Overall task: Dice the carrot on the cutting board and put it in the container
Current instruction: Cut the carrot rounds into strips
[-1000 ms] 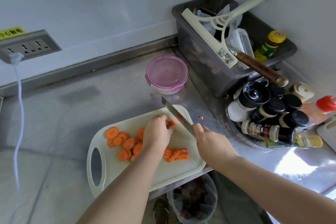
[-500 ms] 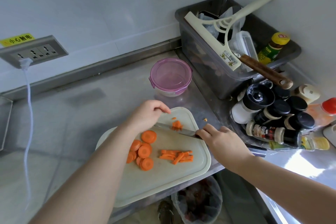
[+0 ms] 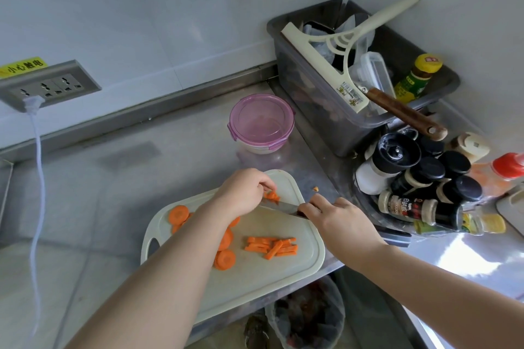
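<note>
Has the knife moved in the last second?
Yes. The knife has swung down from pointing toward the pink-lidded container and lies across the far end of the cutting board.

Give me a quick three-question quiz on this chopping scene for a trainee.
1. True or false: the container has its lid on.
2. What does the right hand grip? A) knife B) spoon C) peeler
3. Which hand holds the carrot pieces by the knife?

Key: 1 true. 2 A. 3 the left hand.
</note>
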{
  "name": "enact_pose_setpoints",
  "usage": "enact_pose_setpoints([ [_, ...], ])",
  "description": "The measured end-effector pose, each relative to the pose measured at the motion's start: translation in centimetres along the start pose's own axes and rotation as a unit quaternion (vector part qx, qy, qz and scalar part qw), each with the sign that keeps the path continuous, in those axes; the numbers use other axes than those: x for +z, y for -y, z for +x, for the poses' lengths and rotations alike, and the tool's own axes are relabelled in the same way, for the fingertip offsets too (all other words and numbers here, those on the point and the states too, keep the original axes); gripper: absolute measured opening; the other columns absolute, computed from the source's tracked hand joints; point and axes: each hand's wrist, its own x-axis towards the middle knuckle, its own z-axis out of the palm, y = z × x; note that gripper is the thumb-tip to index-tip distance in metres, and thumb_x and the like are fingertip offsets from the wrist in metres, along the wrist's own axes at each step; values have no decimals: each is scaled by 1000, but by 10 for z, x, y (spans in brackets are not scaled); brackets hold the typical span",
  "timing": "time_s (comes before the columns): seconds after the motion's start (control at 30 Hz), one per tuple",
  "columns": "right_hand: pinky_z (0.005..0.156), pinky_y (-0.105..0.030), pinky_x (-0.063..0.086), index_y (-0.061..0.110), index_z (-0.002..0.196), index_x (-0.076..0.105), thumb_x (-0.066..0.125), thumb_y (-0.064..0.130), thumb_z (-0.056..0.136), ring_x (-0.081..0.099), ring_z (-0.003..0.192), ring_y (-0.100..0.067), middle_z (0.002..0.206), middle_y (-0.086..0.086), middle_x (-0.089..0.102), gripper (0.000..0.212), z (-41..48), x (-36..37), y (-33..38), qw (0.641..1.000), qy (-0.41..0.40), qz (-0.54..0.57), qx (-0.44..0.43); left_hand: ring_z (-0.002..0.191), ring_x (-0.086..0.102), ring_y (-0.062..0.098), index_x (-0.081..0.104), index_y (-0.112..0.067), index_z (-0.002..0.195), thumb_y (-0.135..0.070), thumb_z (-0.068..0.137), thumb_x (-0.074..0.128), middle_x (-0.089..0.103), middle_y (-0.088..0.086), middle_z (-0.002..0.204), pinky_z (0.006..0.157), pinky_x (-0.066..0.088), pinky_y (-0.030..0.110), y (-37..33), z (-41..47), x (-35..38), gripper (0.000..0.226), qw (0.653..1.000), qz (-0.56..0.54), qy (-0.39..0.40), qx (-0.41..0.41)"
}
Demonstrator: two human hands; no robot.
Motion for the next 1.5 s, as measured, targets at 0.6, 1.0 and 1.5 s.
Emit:
enact_pose_setpoints([
  [0.6,41,-22,39,18,81,70,79,-6,31,32,32,-15,66,2,53,56,-8,-12,4,999,39,-21,13,108,60,13,68,-23,106,-1,92,37,68,-7,111,98,46,33,12,-3,8,41,1000,-19,-22,-8],
  [1.0,73,-35,50,20,128,47,38,11,98,61,93,-27,124,0,50,32,-14,-27,2,945,113,209,224,104,60,26,58,-10,123,-7,82,69,58,7,119,89,43,29,16,2,31,42,992,-34,-46,-112],
  [1.5,73,-36,49,15,124,51,39,9,96,60,94,-28,122,-3,54,32,-19,-41,7,932,103,263,226,95,58,14,64,-17,112,-10,86,65,52,-8,102,79,38,15,7,-43,19,27,998,-20,-64,-15],
])
